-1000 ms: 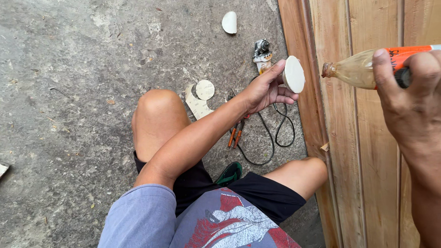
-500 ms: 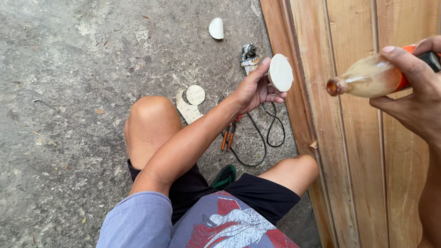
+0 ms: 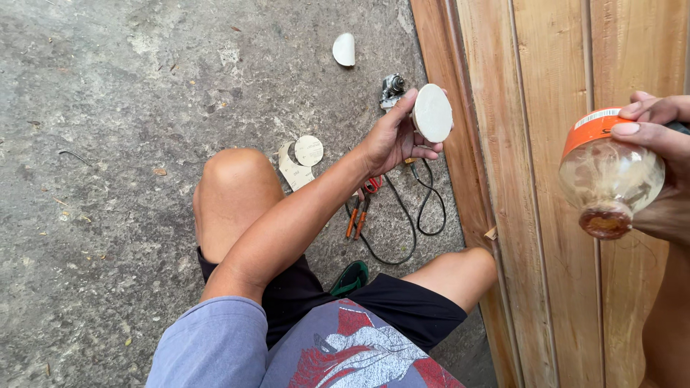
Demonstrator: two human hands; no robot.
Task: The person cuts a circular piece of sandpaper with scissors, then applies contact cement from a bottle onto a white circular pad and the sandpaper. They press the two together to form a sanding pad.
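**Disc and bottle held up beside wooden panels**

Disc [image 3: 433,113], round and pale, pinched at its edge in left hand [image 3: 392,140], fingers closed on it, raised above concrete floor [image 3: 108,108] just beside wooden panels [image 3: 539,215]. Bottle [image 3: 609,176], clear with orange label, clasped in right hand [image 3: 658,144] at 3 o'clock, tilted with its neck toward the camera, well apart from disc. Down on floor at 12 o'clock from disc: another pale piece [image 3: 345,49], and a small metal part [image 3: 392,90] near the thumb. At 9 o'clock from left hand: a second round disc [image 3: 309,150] lying on a cut sheet [image 3: 291,169]. At 6 o'clock from left hand: pliers [image 3: 359,208] with orange handles, touching a looped black cable [image 3: 424,208]. Bare knees either side, forearm crossing over left knee [image 3: 230,179].
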